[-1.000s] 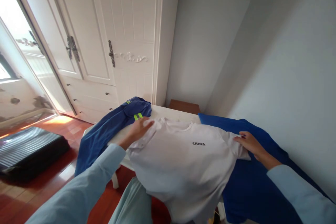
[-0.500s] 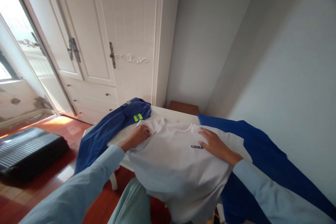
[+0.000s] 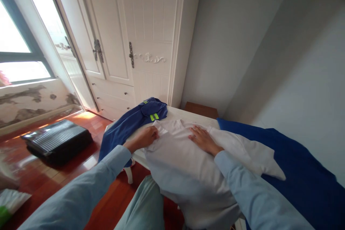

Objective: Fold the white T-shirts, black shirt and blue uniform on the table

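A white T-shirt (image 3: 185,169) lies spread over the table, its lower part hanging down over the near edge. At the shirt's left shoulder, my left hand (image 3: 146,137) has its fingers closed on a fold of the fabric. My right hand (image 3: 204,140) rests flat near the collar, fingers stretched out, holding nothing. The right sleeve side spreads out beyond my right forearm, with some creases. The chest lettering cannot be seen now.
A dark blue garment with yellow-green reflective strips (image 3: 126,125) drapes over the left end of the white table (image 3: 198,113). Bright blue cloth (image 3: 302,176) lies at the right. A black ridged suitcase (image 3: 60,140) rests on the floor, and a white wardrobe (image 3: 151,25) stands behind.
My right hand has moved left across the shirt toward the collar, and the lettering has gone out of sight. My left hand keeps its grip. The view has swung left.
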